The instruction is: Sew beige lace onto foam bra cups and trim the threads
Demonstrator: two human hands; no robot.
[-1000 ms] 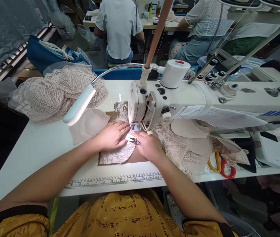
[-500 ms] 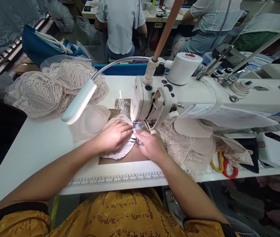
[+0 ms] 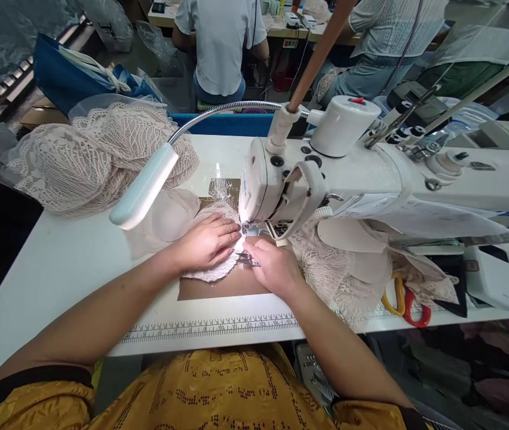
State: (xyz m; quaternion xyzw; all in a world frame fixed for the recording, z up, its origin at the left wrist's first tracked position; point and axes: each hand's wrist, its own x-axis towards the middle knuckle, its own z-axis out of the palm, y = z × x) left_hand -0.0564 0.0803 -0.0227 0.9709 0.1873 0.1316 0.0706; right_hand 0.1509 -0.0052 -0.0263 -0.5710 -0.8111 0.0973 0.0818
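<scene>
The left hand (image 3: 207, 242) lies flat, palm down, fingers slightly spread, pressing a small pale pink lace piece (image 3: 213, 273) onto the white work table (image 3: 57, 269). Its fingertips point right and end just beside the needle area of the white industrial sewing machine (image 3: 348, 173). The lace piece sits on a brown rectangular patch (image 3: 227, 286) set into the tabletop, w/ its upper edge running under the machine head; most of it is covered by the palm.

The right hand (image 3: 273, 267) is curled, knuckles up, just right of the left hand and nearly touching it. It grips a small pair of metal thread snips (image 3: 248, 260), blades poking out to the left, over the lace, btwn the two hands. Can't tell if the blades are parted.

A white gooseneck lamp w/ a long pale head (image 3: 142, 186) hangs over the table left of the machine. Under it are beige moulded foam cups (image 3: 169, 215), touching the lace piece's left side. Behind them, at the table's far left, is a big heap of pink lace fabric (image 3: 88, 155). More crumpled lace and foam cups (image 3: 339, 263) are piled right of the right hand, under the machine arm. Scissors w/ yellow and red handles (image 3: 404, 303) lie near the table's front edge, far right. A printed ruler strip (image 3: 209, 327) runs along the front edge.

In the bkgd, a person in a white shirt (image 3: 221, 42) and a person in a striped shirt (image 3: 389, 27) sit w/ backs turned at another bench.
</scene>
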